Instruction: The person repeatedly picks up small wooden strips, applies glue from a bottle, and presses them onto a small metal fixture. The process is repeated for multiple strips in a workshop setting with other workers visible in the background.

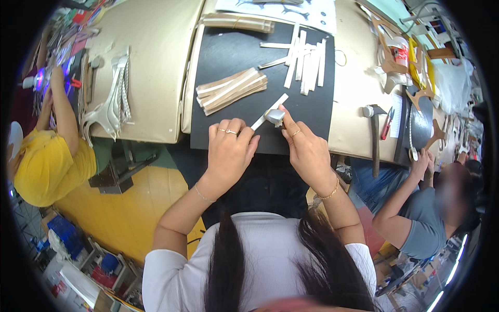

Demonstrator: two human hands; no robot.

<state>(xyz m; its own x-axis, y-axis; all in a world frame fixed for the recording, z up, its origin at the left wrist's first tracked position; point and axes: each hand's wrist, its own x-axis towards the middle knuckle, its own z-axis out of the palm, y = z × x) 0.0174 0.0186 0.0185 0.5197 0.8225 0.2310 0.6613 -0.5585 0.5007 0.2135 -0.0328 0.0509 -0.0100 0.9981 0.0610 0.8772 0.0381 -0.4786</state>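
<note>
Low over the near part of a black mat, my two hands meet at a narrow whitish strip. My left hand is closed, its fingers pinching the strip's near end. With thumb and index finger, my right hand grips a small rounded silver-grey piece that lies against the strip; its exact kind is unclear. Beside them on the mat rests a bundle of brown and white strips. Loose whitish strips are heaped farther off, and a brown bundle lies at the far edge.
Right of the mat lie a hammer and a red-handled tool. Brown cut-out pieces stand beyond them. Silver straps lie on the left table. Co-workers sit at both sides, one in a yellow top, one in grey.
</note>
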